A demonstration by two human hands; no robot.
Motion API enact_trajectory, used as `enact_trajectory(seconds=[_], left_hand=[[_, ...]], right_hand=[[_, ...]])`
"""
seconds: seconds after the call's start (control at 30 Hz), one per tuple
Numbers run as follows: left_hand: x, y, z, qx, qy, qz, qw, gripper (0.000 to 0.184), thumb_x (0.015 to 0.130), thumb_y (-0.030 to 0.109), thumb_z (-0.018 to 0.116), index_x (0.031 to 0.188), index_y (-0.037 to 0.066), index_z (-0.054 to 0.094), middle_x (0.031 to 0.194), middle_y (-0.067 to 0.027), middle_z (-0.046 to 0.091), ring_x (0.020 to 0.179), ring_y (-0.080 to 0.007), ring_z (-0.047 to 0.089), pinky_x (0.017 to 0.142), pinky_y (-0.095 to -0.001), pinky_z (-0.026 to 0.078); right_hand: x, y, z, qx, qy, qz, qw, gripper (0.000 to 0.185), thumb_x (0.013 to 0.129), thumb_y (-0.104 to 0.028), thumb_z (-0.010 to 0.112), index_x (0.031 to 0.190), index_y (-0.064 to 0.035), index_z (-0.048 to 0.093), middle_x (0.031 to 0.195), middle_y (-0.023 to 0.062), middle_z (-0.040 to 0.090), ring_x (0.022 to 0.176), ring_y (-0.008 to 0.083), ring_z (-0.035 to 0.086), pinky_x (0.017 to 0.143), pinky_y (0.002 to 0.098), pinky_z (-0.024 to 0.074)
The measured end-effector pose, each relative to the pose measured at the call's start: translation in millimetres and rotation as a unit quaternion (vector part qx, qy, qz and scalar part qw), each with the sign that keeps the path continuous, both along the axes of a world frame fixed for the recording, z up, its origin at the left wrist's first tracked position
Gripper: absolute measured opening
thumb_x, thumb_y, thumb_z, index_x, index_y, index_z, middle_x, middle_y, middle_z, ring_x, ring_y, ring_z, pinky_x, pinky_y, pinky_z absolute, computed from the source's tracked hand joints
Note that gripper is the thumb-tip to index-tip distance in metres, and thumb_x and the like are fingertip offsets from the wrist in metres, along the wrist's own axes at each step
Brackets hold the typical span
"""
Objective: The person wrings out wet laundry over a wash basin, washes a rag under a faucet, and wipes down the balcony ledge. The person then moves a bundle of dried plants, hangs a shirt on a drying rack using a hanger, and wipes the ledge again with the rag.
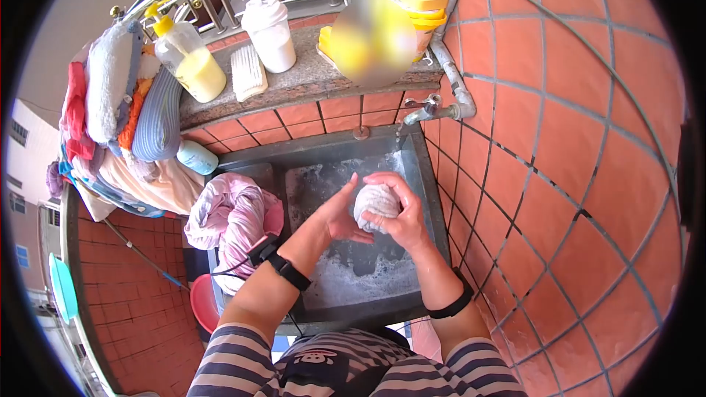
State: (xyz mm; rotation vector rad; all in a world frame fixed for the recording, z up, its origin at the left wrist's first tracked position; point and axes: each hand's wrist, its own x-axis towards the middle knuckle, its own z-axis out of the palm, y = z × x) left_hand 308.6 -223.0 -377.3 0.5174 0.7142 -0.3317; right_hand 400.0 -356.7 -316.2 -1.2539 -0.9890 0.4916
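Note:
My right hand [406,222] is wrapped round a bunched whitish cloth [372,204], holding it above the dark stone sink [294,312]. To the left of the cloth is my left hand [341,213], fingers apart and palm turned towards it; I cannot tell whether it touches. Below both hands, white suds [360,283] and water cover part of the basin floor. A twisted pink and white garment [235,213] lies over the sink's left side, beside my left forearm.
Water trickles from a metal tap [432,112] at the back right. A pump bottle [193,72], a white lidded shaker [271,33] and a folded white cloth [248,73] stand on the ledge. Piled laundry [110,95] is at left, a pink basin [204,301] below. Tiled wall [559,213] borders the right.

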Motion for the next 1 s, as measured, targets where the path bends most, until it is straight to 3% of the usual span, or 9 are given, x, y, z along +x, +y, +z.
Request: enact_trajectory(seconds=[0.1, 0.23, 0.3, 0.43, 0.6, 0.67, 0.87, 0.93, 1.0], left_hand=[[-27, -25, -24, -0.291, -0.182, 0.119, 0.932, 0.082, 0.077, 0.072, 0.048, 0.113, -0.001, 0.052, 0.108, -0.0224, 0.058, 0.099, -0.0373, 0.06, 0.085, -0.0519, 0.05], [-62, -38, -52, -0.379, -0.154, 0.152, 0.9, 0.051, 0.083, 0.049, 0.059, 0.099, 0.0, 0.059, 0.097, -0.0194, 0.062, 0.092, -0.0342, 0.062, 0.083, -0.0491, 0.051], [-79, -41, -21, -0.209, -0.066, 0.228, 0.949, 0.017, 0.08, 0.016, 0.062, 0.089, 0.002, 0.058, 0.092, -0.0159, 0.063, 0.084, -0.0304, 0.063, 0.077, -0.043, 0.053], [-90, -49, 30, 0.067, -0.041, 0.409, 0.909, 0.02, 0.067, -0.012, 0.054, 0.075, 0.006, 0.05, 0.084, -0.0078, 0.058, 0.076, -0.02, 0.058, 0.075, -0.0323, 0.05], [-105, -57, 63, 0.254, -0.2, 0.432, 0.842, 0.018, 0.065, -0.009, 0.053, 0.073, 0.006, 0.049, 0.098, -0.0115, 0.058, 0.086, -0.0207, 0.058, 0.077, -0.0305, 0.047], [-114, -55, 83, 0.638, -0.233, 0.291, 0.674, 0.019, 0.064, -0.009, 0.053, 0.074, 0.007, 0.049, 0.099, -0.0143, 0.057, 0.091, -0.0273, 0.059, 0.08, -0.0355, 0.046], [-127, -65, 99, 0.736, -0.379, 0.158, 0.539, 0.026, 0.054, 0.002, 0.063, 0.079, 0.008, 0.061, 0.104, -0.0111, 0.057, 0.097, -0.0328, 0.056, 0.082, -0.0432, 0.047], [-134, -77, 90, 0.776, -0.433, 0.083, 0.45, 0.026, 0.051, 0.009, 0.065, 0.077, 0.01, 0.062, 0.103, -0.0087, 0.058, 0.1, -0.0321, 0.055, 0.082, -0.0418, 0.047], [-139, -84, 84, 0.774, -0.446, 0.08, 0.443, 0.021, 0.052, 0.016, 0.064, 0.072, 0.01, 0.062, 0.101, -0.0068, 0.059, 0.102, -0.0326, 0.053, 0.082, -0.0417, 0.046]], right_hand=[[-42, -12, 11, -0.023, -0.076, 0.059, 0.995, 0.045, 0.064, -0.009, 0.079, 0.102, -0.003, 0.057, 0.116, 0.0162, 0.056, 0.103, 0.0242, 0.056, 0.087, 0.0348, 0.0455], [-77, -29, -2, -0.034, -0.11, 0.075, 0.99, 0.043, 0.068, -0.01, 0.078, 0.103, -0.0019, 0.054, 0.115, 0.0187, 0.057, 0.101, 0.0255, 0.058, 0.087, 0.0365, 0.0463], [-87, -33, -9, 0.027, 0.177, -0.026, 0.983, 0.04, 0.074, -0.01, 0.072, 0.105, -0.0017, 0.048, 0.113, 0.0205, 0.057, 0.099, 0.025, 0.058, 0.086, 0.0367, 0.0472], [-93, -25, -15, 0.046, 0.329, -0.118, 0.936, 0.03, 0.087, -0.024, 0.06, 0.103, -0.0014, 0.048, 0.109, 0.0206, 0.058, 0.098, 0.0257, 0.058, 0.085, 0.0388, 0.0478], [-97, -10, -5, -0.021, 0.606, -0.093, 0.79, 0.045, 0.09, -0.045, 0.051, 0.098, -0.0012, 0.058, 0.1, 0.016, 0.062, 0.098, 0.0279, 0.059, 0.086, 0.0406, 0.0475], [-91, -12, -11, -0.06, 0.626, -0.066, 0.775, 0.045, 0.089, -0.044, 0.052, 0.105, -0.0018, 0.055, 0.1, 0.0145, 0.061, 0.098, 0.0264, 0.059, 0.086, 0.0395, 0.0468], [-92, -1, 6, -0.256, 0.596, 0.164, 0.743, 0.03, 0.087, -0.035, 0.056, 0.092, -0.006, 0.055, 0.087, 0.0078, 0.059, 0.08, 0.0188, 0.06, 0.074, 0.0331, 0.0494], [-89, 3, 4, -0.304, 0.617, 0.11, 0.717, 0.024, 0.086, -0.03, 0.057, 0.087, -0.0067, 0.053, 0.083, 0.008, 0.058, 0.078, 0.0219, 0.061, 0.072, 0.0342, 0.0503], [-88, 14, 18, -0.373, 0.533, 0.248, 0.718, 0.02, 0.084, -0.024, 0.059, 0.085, -0.0063, 0.052, 0.08, 0.0075, 0.057, 0.074, 0.0263, 0.062, 0.068, 0.0359, 0.0516]])
